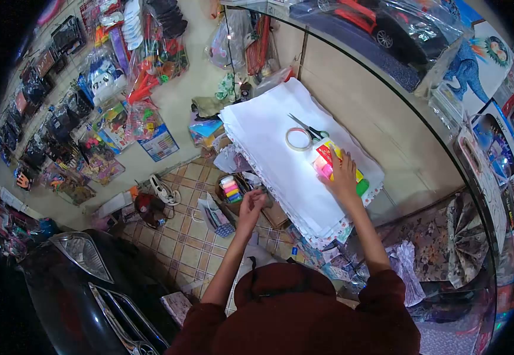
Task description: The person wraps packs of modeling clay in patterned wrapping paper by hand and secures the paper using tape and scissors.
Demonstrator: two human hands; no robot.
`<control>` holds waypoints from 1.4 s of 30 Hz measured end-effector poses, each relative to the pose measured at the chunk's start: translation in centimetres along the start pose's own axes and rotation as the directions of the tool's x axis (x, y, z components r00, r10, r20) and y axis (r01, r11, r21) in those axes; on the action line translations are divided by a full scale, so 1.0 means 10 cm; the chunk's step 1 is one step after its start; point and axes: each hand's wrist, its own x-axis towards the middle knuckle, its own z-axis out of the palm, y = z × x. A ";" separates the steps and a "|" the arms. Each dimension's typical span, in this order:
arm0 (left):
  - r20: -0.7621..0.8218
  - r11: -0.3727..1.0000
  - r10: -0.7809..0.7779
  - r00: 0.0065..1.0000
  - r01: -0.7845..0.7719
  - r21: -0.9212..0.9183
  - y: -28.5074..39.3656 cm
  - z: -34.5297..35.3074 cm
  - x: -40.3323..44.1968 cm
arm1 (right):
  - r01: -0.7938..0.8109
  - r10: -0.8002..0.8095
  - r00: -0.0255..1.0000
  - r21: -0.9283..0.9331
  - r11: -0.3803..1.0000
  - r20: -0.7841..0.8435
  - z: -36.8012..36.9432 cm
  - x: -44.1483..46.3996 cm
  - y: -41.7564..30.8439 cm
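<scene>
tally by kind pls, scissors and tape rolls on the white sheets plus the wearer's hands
Scissors: 1
Tape roll: 1
Hands: 2 (left hand, right hand)
Total: 4
Bright items under the right hand: too covered to count.

Tiled floor (177,251), pale wall (196,77)

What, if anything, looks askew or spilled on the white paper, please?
The paper looks slightly untidy: its layered edges don't line up along the side nearer the left hand. No spill shows by the scissors or the packet under the right hand.
</scene>
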 end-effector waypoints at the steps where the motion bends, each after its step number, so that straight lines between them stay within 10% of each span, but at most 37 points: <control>1: -0.011 0.999 0.028 1.000 -0.028 0.019 0.03 0.03 0.01 | -0.004 0.004 1.000 -0.024 1.000 -0.006 0.03 0.00 0.01; 12: -0.133 0.981 0.192 0.972 -0.188 0.042 -0.07 0.15 0.46 | 0.249 -0.250 0.968 0.056 0.967 0.010 -0.11 -0.17 -0.67; 22: -0.070 0.746 0.495 0.866 -0.382 0.546 0.29 0.17 0.48 | 0.317 -0.374 0.863 0.211 0.924 0.340 -0.30 0.12 -0.49; 25: -0.002 0.675 0.541 0.841 -0.433 0.598 0.36 0.16 0.52 | -0.161 -0.134 0.677 0.323 0.932 0.724 -0.62 0.81 -0.48; 29: 0.229 0.613 0.519 0.823 -0.546 0.571 0.70 0.26 0.53 | -0.031 -0.009 0.980 0.201 0.979 0.198 0.18 1.32 -0.13; 33: 0.393 0.510 0.482 0.783 -0.616 0.601 0.67 0.29 0.53 | 0.013 -0.058 0.974 0.199 0.980 0.220 0.71 1.55 0.23; 38: -0.053 0.670 0.566 0.822 -0.422 0.611 0.27 0.34 0.46 | -0.051 -0.010 0.944 0.175 0.983 0.330 0.74 1.57 0.33; 42: 0.118 0.593 0.401 0.908 -0.356 0.722 0.20 0.33 0.20 | 0.033 -0.061 0.997 0.422 0.906 0.053 0.53 1.48 0.54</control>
